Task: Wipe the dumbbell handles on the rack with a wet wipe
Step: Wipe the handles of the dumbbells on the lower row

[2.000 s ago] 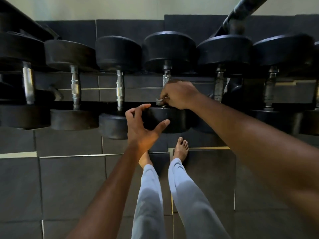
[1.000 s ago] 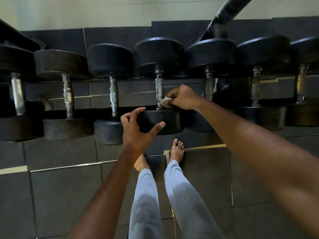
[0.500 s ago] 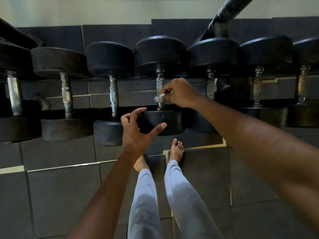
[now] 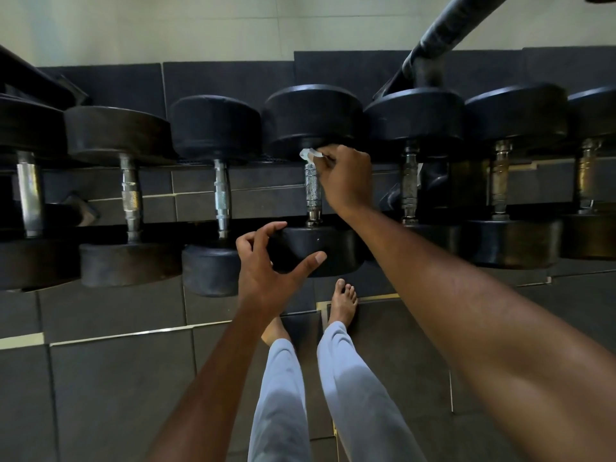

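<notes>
Mid-wipe on the fourth handle along the dark steel rack (image 4: 200, 161). The right hand (image 4: 346, 178) has a small crumpled white wet wipe (image 4: 308, 155) pinched in its fingers, pressed against the far end of the knurled chrome dumbbell handle (image 4: 312, 191), right up under the far black rubber weight head (image 4: 313, 118). The left hand (image 4: 266, 265) is spread and half-curled around the near black rubber head (image 4: 320, 250) of the same dumbbell, thumb on its front face; looks like it's steadying it, though I can't tell how hard it grips.

My read: this one handle is in progress, and the bare knurled stretch below the wipe hasn't got cloth on it right now. The next move probably calls for dragging the wipe back down toward the near head, maybe wrapping it round the bar to catch the underside.

Room-wise it's tight. The neighbouring dumbbells sit just beside on both sides, heads nearly touching, so knuckles only fit in the gap between the handles. The dark tiled floor (image 4: 100, 378) near the person's bare feet is open for shuffling along the rack's front edge.
</notes>
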